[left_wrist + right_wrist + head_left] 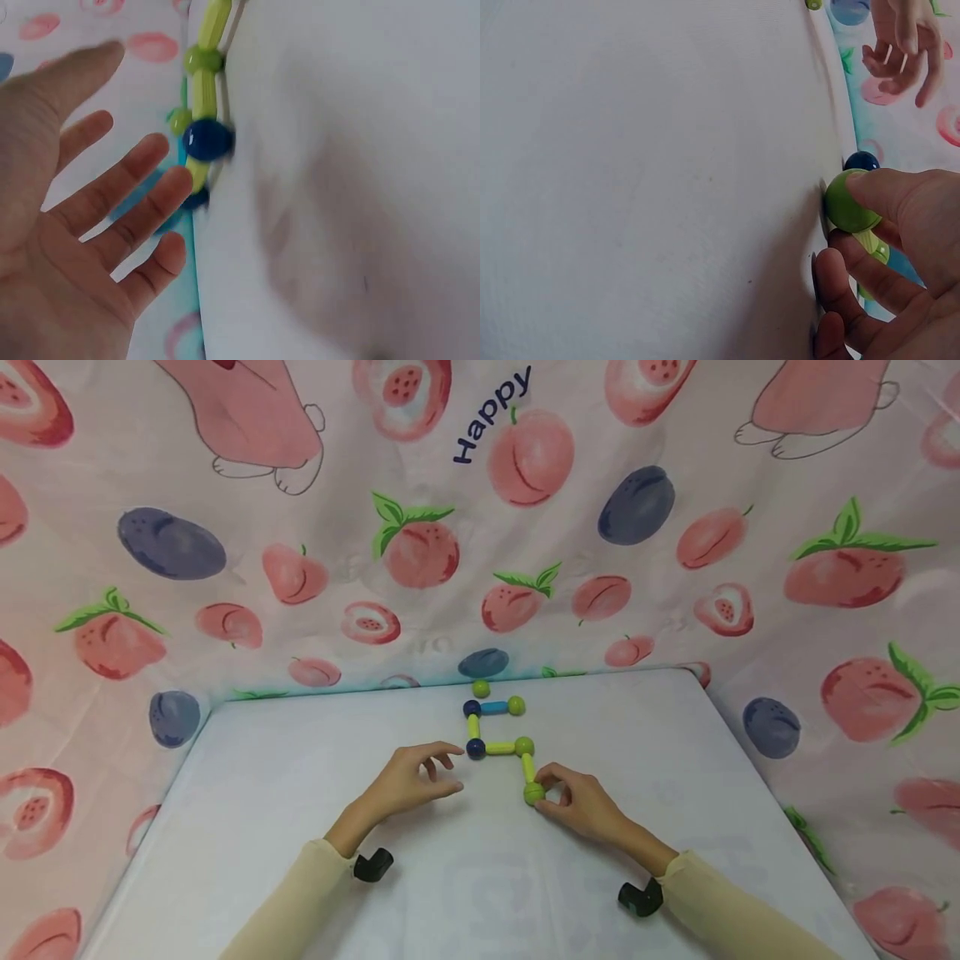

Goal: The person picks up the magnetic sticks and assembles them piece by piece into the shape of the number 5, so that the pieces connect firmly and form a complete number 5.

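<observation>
A chain of toy balls and rods lies on the white table in the head view. My right hand [585,808] pinches the green ball [533,794] at its near end between thumb and fingers; the right wrist view shows the thumb on this green ball [847,204]. From it a yellow-green rod [528,767] runs to another green ball [524,746], then a second rod [500,748] leads to a dark blue ball [476,749]. My left hand [408,781] hovers beside that dark blue ball, holding nothing, fingers loosely spread in the left wrist view.
Beyond, a yellow-green rod [473,727] joins another dark blue ball [471,708], with a blue rod [493,707] and green ball [516,705] to its right. A separate green ball [481,688] lies near the table's back edge, before a fruit-printed cloth [420,468].
</observation>
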### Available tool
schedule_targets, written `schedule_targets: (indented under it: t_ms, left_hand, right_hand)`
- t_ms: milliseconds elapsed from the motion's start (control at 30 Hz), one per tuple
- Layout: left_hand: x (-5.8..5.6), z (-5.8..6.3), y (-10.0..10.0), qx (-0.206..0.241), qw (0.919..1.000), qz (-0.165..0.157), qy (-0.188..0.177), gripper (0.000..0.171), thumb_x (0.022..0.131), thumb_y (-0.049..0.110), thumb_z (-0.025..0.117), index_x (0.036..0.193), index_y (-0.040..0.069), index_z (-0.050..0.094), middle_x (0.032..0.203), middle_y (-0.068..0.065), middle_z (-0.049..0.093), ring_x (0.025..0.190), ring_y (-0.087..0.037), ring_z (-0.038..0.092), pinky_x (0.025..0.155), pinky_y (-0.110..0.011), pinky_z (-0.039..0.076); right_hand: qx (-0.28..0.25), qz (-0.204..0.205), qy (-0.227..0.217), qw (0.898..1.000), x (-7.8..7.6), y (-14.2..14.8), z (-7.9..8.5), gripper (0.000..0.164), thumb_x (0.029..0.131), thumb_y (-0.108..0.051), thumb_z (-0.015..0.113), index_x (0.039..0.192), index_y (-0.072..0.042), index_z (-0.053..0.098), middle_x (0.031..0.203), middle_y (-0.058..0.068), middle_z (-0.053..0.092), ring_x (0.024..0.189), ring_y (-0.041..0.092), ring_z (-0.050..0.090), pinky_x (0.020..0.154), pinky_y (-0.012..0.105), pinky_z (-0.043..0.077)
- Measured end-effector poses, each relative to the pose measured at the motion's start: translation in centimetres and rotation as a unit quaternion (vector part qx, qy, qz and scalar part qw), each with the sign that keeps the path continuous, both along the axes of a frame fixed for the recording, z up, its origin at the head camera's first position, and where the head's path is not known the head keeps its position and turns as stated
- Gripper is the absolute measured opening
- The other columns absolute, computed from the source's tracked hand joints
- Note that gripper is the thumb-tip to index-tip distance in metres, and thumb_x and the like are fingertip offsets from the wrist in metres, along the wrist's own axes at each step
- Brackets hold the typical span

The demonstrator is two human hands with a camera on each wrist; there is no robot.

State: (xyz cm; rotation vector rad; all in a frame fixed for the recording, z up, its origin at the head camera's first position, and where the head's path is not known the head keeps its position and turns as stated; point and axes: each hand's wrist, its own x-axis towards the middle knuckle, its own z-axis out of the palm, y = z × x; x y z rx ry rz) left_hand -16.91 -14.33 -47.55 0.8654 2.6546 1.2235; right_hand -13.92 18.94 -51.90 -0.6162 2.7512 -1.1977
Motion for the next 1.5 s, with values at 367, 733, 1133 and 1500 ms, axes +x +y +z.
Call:
schedule_targets:
  t_ms: [367,733,1133,1500]
  left_hand:
    - [1.7,0.5,-5.0,-0.032,0.9985,0.043,-0.006,0.056,0.08,0.038,0.09,0.128,0.019,0.068,0.106,-0.008,0.071,0.09,-0.03,0.065,0.069,-0.03,0.05]
    - [3.4,-0.9,-8.3,-0.073,0.9944,0.076,0.008,0.055,0.075,0.04,0.092,0.119,0.016,0.07,0.101,-0.003,0.07,0.088,-0.023,0.061,0.078,-0.038,0.05]
    - [4.2,-1.8,-10.6,-0.103,0.993,0.056,-0.012,0.04,0.078,0.018,0.092,0.111,0.016,0.07,0.095,0.003,0.065,0.083,-0.017,0.054,0.072,-0.028,0.044]
    - [4.0,-1.7,-10.8,-0.104,0.9939,0.032,-0.017,0.03,0.081,-0.007,0.079,0.102,0.014,0.071,0.088,0.004,0.063,0.079,-0.016,0.055,0.071,-0.028,0.047]
  right_hand:
    - [-0.004,0.005,-0.009,1.0,0.1,0.1,0.4,0.031,0.091,-0.017,0.08,0.118,-0.019,0.065,0.105,-0.003,0.07,0.061,0.006,0.051,0.057,0.024,0.045]
    - [-0.005,0.005,-0.012,1.0,0.2,-0.1,0.2,0.031,0.091,-0.017,0.079,0.119,-0.019,0.065,0.107,-0.003,0.069,0.062,0.006,0.051,0.058,0.024,0.046]
    - [-0.01,0.002,-0.007,1.0,0.1,0.1,0.0,0.032,0.091,-0.018,0.08,0.119,-0.02,0.065,0.107,-0.004,0.069,0.062,0.006,0.051,0.058,0.023,0.045]
    - [-0.017,0.002,-0.007,1.0,0.1,0.1,-0.1,0.032,0.091,-0.017,0.08,0.119,-0.02,0.064,0.107,-0.003,0.069,0.061,0.006,0.051,0.058,0.023,0.045]
